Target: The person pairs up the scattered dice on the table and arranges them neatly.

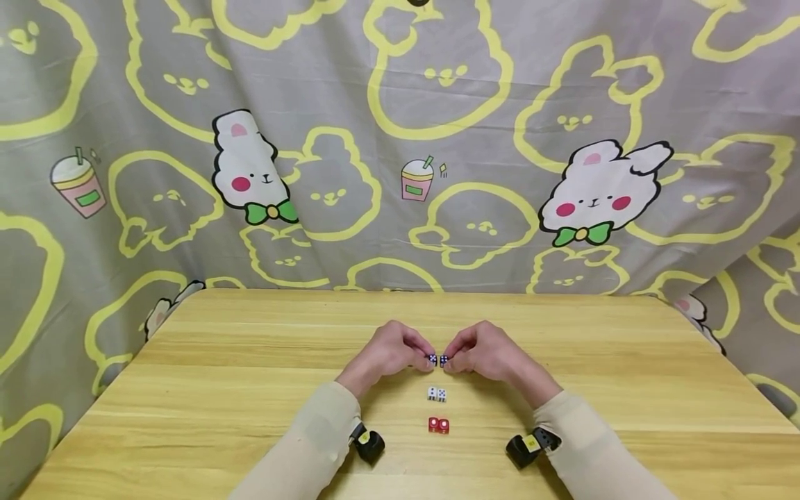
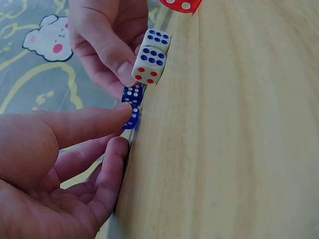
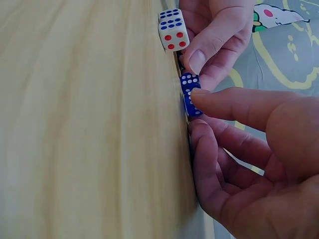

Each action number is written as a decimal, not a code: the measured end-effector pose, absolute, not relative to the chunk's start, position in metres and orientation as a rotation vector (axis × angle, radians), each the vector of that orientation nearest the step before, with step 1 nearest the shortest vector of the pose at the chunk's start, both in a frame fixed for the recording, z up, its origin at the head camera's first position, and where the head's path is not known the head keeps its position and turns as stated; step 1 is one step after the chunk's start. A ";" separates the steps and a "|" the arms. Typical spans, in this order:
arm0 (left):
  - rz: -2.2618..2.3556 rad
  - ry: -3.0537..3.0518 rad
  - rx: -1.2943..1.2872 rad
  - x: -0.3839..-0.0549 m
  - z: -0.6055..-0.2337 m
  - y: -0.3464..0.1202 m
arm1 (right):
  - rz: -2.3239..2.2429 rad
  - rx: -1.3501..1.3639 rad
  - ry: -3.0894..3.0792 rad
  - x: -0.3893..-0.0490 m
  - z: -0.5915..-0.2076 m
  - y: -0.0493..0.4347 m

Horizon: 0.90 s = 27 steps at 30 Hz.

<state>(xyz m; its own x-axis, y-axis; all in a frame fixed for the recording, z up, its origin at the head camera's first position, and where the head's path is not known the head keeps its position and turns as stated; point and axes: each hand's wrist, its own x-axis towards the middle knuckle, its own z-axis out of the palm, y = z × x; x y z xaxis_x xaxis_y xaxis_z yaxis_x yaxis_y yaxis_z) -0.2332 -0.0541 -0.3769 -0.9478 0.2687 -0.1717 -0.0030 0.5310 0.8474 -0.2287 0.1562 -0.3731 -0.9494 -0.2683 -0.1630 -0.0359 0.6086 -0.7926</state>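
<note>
My left hand (image 1: 390, 351) pinches the left blue die (image 1: 432, 360) between thumb and fingers. Facing it, my right hand (image 1: 490, 353) pinches the right blue die (image 1: 444, 361) the same way. A narrow gap shows between these two dice in the head view, and both have white pips. In the left wrist view, my left thumb covers part of the nearer blue die (image 2: 132, 119). Closer to me, a pair of white dice (image 1: 437, 394) sits side by side on the table. Nearest me is a pair of red dice (image 1: 439, 425), also side by side, in line with the others.
The wooden table (image 1: 187, 410) spreads out on all sides of the dice. Behind its far edge hangs a grey curtain (image 1: 350, 83) with yellow animal outlines. Black wrist cameras (image 1: 369, 444) sit on both forearms, low over the tabletop beside the red dice.
</note>
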 end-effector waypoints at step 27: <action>1.369 2.475 0.211 -0.233 -0.378 -0.055 | -1.226 -0.272 2.599 -0.230 -0.374 0.153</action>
<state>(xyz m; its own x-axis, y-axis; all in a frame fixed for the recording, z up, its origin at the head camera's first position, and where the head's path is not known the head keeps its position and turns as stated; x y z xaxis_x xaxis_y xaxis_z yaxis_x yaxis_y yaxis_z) -0.2332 -0.0549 -0.3776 -0.9430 0.2717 -0.1921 -0.0184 0.5338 0.8454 -0.2297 0.1535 -0.3743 -0.9503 -0.2739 -0.1481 -0.0599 0.6274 -0.7764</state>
